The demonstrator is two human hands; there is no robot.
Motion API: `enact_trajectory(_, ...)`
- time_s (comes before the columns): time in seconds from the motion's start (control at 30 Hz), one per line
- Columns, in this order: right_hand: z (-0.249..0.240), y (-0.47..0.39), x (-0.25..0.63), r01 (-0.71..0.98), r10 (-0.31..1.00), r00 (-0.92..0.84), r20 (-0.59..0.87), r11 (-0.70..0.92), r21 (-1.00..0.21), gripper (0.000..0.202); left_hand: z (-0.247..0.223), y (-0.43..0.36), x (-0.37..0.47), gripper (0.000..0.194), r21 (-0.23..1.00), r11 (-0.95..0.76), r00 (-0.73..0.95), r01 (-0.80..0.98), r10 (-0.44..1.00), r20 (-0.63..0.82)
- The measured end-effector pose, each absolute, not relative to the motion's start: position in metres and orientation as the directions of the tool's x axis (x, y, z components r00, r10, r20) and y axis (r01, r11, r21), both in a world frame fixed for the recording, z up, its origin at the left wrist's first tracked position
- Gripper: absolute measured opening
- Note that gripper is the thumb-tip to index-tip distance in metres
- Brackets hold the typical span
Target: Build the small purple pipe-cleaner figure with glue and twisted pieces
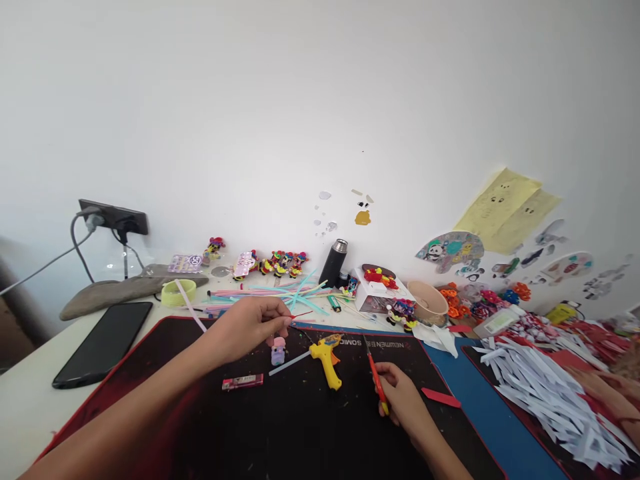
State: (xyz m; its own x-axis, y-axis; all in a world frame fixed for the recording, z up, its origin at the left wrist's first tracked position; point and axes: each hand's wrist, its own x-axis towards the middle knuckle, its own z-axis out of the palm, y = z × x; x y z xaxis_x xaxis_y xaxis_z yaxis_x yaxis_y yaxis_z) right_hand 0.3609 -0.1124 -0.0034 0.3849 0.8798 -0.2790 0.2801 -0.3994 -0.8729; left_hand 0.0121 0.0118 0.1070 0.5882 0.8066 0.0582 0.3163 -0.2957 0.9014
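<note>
Left hand [257, 328] had the thin red strip [303, 313] pinched at the fingertips, free end pointing right, raised over the far edge of the black mat [280, 433]. Right hand [401, 400] was wrapped round the red-and-yellow handles of the scissors [378, 385], tips pointing away toward the wall. Couldn't tell whether the blades were parted or how the fingers sat in the loops.

Step in hand, my read: piece held out, cutter at the ready, no cut under way. Blades and strip were well apart.

Any cut from that pose called for bringing blades and strip together, opening the blades if closed, and keeping the left fingertips out of their path. Short free end, so not much margin; a loose pinch could let it twist or spring off.

Nearby: small pink-and-purple figure [279, 351] just below the left fingers; couldn't confirm whether it touched them. Yellow glue gun [329, 363] lay between the hands, pale glue stick [290, 363] at its rear. Neither hand was on it. Flat red piece [441, 397] lay on the mat, right of the right hand. Whether the gun was hot: not visible, so clearance seemed wise.
</note>
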Motion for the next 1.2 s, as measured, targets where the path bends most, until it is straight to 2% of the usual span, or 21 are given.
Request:
enact_trajectory(0.2, 0.009, -0.122, 0.345, -0.115, 0.867, 0.352, -0.353, -0.335, -0.935, 0.054, 0.107, 0.011, 0.014, 0.030, 0.898, -0.292, 0.586, 0.329, 0.809, 0.048)
enact_trajectory(0.37, 0.031, -0.130, 0.325, -0.174, 0.934, 0.256, -0.249, -0.209, -0.962, 0.050, 0.106, 0.009, 0.015, 0.031, 0.892, -0.297, 0.587, 0.341, 0.808, 0.045)
enact_trajectory(0.53, 0.052, -0.144, 0.306, -0.182, 0.993, 0.103, -0.051, -0.031, -0.983, 0.044, 0.103, 0.011, 0.015, 0.028, 0.905, -0.281, 0.589, 0.318, 0.807, 0.043)
enact_trajectory(0.6, 0.052, -0.146, 0.293, -0.265, 1.000, 0.028, 0.012, 0.019, -0.964, 0.059, 0.101, 0.013, 0.015, 0.028, 0.909, -0.276, 0.589, 0.311, 0.807, 0.043)
enact_trajectory(0.67, 0.047, -0.144, 0.274, -0.349, 0.991, -0.131, -0.011, -0.057, -0.935, 0.071, 0.100, 0.015, 0.015, 0.028, 0.912, -0.273, 0.586, 0.308, 0.809, 0.044)
enact_trajectory(0.73, 0.041, -0.138, 0.254, -0.346, 0.959, -0.280, -0.038, -0.138, -0.928, 0.067, 0.099, 0.015, 0.014, 0.026, 0.915, -0.269, 0.583, 0.301, 0.811, 0.047)
enact_trajectory(0.87, 0.033, -0.120, 0.229, -0.321, 0.917, -0.398, -0.035, -0.174, -0.931, 0.066, 0.101, 0.015, 0.011, 0.027, 0.913, -0.283, 0.566, 0.295, 0.821, 0.072)
enact_trajectory(1.2, 0.027, -0.109, 0.225, -0.271, 0.903, -0.429, -0.007, -0.135, -0.953, 0.072, 0.108, 0.021, 0.001, 0.031, 0.815, -0.380, 0.427, 0.438, 0.885, 0.183)
